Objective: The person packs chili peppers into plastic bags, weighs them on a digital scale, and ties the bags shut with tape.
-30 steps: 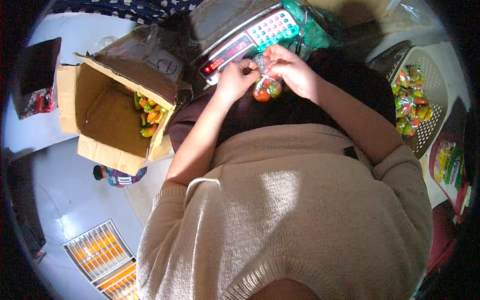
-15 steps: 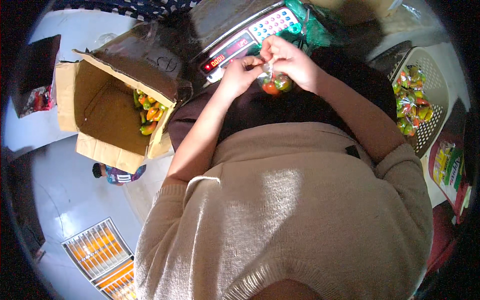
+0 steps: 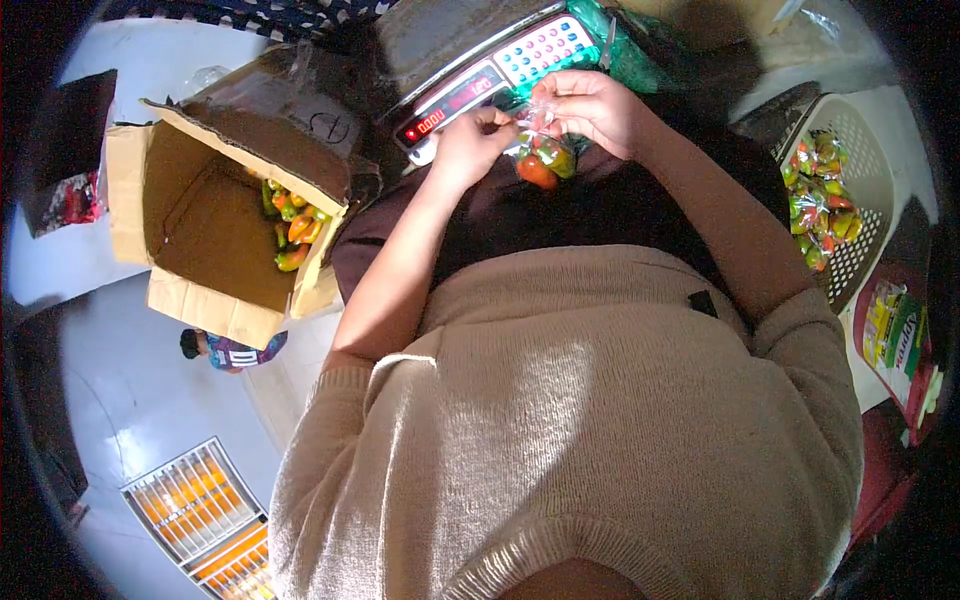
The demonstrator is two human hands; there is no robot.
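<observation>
A small clear plastic bag of red and green peppers (image 3: 545,165) hangs in front of the scale, over my dark-clad lap. Its gathered neck is pinched between my two hands. On the left side of the neck, my left hand (image 3: 472,148) is closed with thumb and fingertips together. My right hand (image 3: 597,112) grips the top of the bag from the right, fingers bent around the twisted plastic. Just beyond the hands stands a digital scale (image 3: 545,50) with a lit red display and a keypad.
On the left, an open cardboard box (image 3: 128,200) lies tilted with loose peppers (image 3: 300,228) inside. A beige perforated basket (image 3: 876,190) at the right holds bagged peppers (image 3: 824,200). Green plastic (image 3: 640,60) lies beside the scale. Another person (image 3: 238,352) is beyond the box, lower left.
The bag has turned a little and its neck shows more clearly gathered. My right hand has shifted slightly, its fingers lower and closer around the neck. My left hand stays near the bag.
</observation>
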